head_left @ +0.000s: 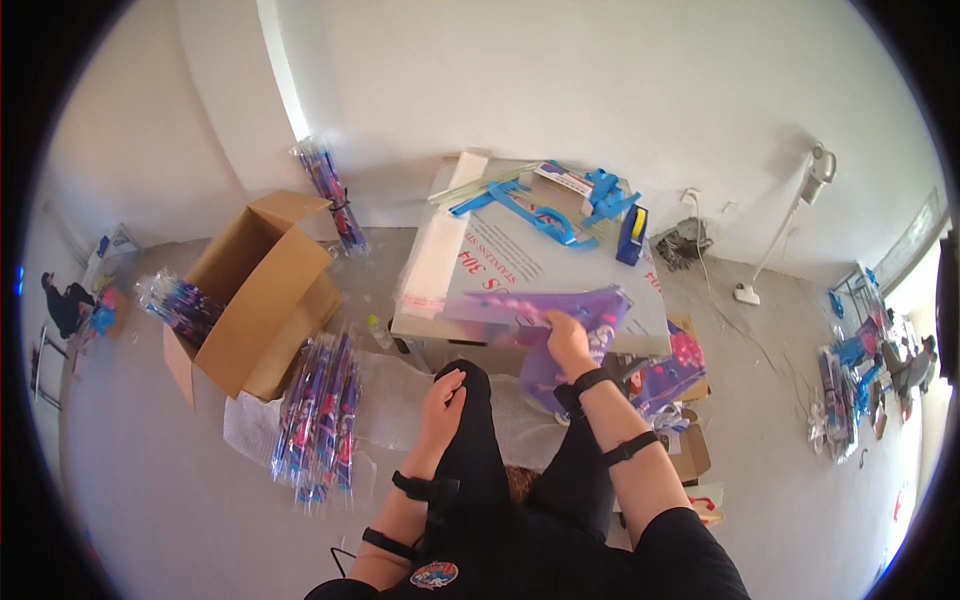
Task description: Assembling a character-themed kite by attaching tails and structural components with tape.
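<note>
My right hand [568,343] is closed on a thin purple printed sheet [600,305]. One part of the sheet lies over the near edge of the table [540,250], blurred toward its left end, and another part hangs down in front of my lap. My left hand [443,412] rests on my left knee with its fingers stretched out, holding nothing. Along the table's left side is a long white strip of stacked material [443,240]. Blue straps [520,212] lie loose beyond the sheet, beside a small printed box [565,182] and a blue tape dispenser [632,235].
An open cardboard box [265,300] stands left of the table. Bundles of long purple items in clear plastic [315,415] lie on the floor near it. Another bundle [335,200] leans on the wall. A stick vacuum [815,175] stands at the right, and a person [68,303] is far left.
</note>
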The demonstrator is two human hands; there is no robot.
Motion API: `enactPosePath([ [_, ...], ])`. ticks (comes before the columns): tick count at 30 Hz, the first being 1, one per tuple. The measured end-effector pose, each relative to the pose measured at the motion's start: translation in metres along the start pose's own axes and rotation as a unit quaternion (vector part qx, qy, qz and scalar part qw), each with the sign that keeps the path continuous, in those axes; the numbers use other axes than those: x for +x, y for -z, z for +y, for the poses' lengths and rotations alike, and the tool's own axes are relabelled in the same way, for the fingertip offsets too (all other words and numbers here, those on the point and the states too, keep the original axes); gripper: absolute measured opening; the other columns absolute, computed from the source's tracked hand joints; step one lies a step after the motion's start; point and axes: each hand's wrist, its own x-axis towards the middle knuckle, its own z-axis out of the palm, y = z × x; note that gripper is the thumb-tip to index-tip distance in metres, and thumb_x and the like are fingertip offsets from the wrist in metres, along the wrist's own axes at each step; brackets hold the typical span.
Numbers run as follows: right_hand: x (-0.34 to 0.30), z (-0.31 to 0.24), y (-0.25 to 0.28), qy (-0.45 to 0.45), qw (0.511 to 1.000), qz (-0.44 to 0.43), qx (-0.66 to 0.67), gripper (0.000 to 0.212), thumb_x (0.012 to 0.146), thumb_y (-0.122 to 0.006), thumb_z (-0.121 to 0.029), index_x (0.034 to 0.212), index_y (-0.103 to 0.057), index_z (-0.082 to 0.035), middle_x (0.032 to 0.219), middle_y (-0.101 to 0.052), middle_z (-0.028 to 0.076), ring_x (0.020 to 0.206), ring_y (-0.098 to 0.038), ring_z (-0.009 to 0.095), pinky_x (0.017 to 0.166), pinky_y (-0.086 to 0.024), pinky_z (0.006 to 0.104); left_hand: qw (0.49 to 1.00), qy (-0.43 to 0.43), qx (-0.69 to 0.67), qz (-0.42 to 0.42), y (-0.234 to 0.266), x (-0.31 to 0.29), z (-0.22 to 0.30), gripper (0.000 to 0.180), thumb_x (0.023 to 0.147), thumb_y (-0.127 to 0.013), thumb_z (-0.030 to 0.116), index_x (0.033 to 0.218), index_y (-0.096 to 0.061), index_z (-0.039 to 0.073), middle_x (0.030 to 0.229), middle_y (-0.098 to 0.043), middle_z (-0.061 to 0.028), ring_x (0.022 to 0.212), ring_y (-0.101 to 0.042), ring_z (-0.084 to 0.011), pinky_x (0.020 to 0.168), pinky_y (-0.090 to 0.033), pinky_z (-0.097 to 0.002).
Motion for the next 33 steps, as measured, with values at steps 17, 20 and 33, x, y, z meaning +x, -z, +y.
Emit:
enactPosePath([
  [17,-0.219,-0.045,0.141,-0.069,0.639,0.18,0.745,0.025,0.091,-0.053,0.003,0.114,-0.06,-0.004,0.108,-0.065,0.007,0.095,-0.063,0.014,0.084,-0.051,0.0266,0.632,0.308,-0.687,-0.183,-0.034,0.018,0.091,0.052,0.095,-0.052,0.04,0.135,-0.041,0.009,0.134,-0.05,-0.0068,0.12,-0.05,-0.023,0.102,-0.038,-0.0424],
  [20,-0.234,-0.041,0.131,-0.107,0.62,0.168,0.759,0.02,0.091,-0.052,0.005,0.106,-0.06,-0.005,0.106,-0.065,0.005,0.093,-0.062,0.013,0.083,-0.051,0.0258,0.617,0.237,-0.747,-0.074,-0.039,0.027,0.111,0.034,0.096,-0.054,0.027,0.124,-0.051,0.009,0.113,-0.062,-0.0024,0.103,-0.06,-0.0217,0.092,-0.047,-0.0379],
  [33,-0.207,-0.031,0.15,0.017,0.646,0.187,0.74,0.071,0.08,-0.057,0.005,0.143,-0.03,-0.011,0.125,-0.053,0.011,0.117,-0.049,0.024,0.1,-0.039,0.038,0.779,0.167,-0.575,0.186,0.031,0.055,0.111,0.025,0.087,-0.066,0.008,0.111,-0.059,0.004,0.1,-0.063,-0.0015,0.09,-0.058,-0.0108,0.08,-0.045,-0.0268],
])
